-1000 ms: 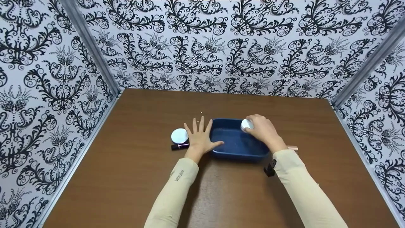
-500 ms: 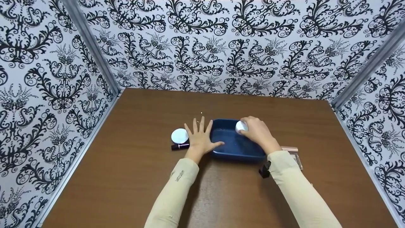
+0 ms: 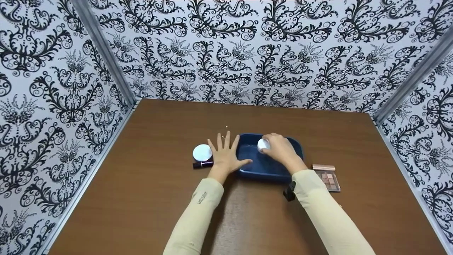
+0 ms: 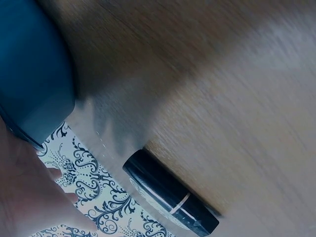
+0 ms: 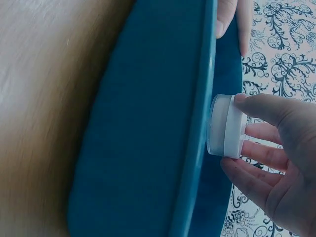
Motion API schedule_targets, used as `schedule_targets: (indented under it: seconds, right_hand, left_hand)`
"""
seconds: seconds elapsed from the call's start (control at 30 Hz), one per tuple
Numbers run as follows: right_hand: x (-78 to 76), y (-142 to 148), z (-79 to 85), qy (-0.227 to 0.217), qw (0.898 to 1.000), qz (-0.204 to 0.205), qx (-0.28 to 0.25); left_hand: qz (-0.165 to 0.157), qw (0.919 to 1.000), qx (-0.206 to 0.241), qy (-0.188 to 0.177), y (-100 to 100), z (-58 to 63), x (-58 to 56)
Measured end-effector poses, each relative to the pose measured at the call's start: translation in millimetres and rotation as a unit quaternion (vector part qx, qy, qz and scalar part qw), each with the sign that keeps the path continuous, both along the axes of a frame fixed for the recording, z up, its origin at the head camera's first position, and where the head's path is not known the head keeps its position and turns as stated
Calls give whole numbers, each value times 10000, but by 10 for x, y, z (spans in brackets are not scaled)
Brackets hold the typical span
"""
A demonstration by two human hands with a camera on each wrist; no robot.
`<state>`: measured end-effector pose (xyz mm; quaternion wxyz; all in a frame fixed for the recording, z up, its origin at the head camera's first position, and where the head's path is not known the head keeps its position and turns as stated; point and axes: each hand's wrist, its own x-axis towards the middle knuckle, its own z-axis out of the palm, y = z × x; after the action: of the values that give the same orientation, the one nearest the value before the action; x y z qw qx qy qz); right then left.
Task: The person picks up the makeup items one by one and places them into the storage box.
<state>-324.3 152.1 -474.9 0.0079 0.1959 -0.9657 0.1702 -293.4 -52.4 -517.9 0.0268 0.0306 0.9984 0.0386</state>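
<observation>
My right hand (image 3: 281, 150) grips a small round jar with a white lid (image 5: 226, 126) by its lid, over the blue tray (image 3: 269, 177). In the right wrist view the jar's clear base dips just past the tray's near rim. Fingers spread wide, my left hand (image 3: 225, 157) is at the tray's left side, its thumb reaching over the rim. Left of that hand lie a round white disc-shaped item (image 3: 202, 152) and a black lipstick tube (image 4: 168, 190) with a thin shiny band; the hand partly hides the tube in the head view.
Right of the tray lie a rose-gold tube (image 3: 323, 167) and an eyeshadow palette (image 3: 328, 180), the palette partly behind the right sleeve. Tiny shiny bits (image 3: 227, 126) lie beyond the left fingertips. Patterned walls (image 3: 226, 53) enclose the wooden table (image 3: 141, 198) at the back and sides.
My right hand has moved left over the tray with the jar, uncovering the tray's right end, the rose-gold tube and the palette. My left hand has stayed in place.
</observation>
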Motion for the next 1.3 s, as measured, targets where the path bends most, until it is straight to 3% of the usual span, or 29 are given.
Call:
schedule_targets:
  seconds: [0.77, 1.3]
  right_hand:
    - [-11, -366, -143, -305, 9995, 48, -19]
    - [-30, -509, -294, -127, 9992, 383, -27]
  left_hand:
    - [25, 9999, 10, -115, 16, -25, -27]
    - [3, 9999, -101, -28, 7, -43, -40]
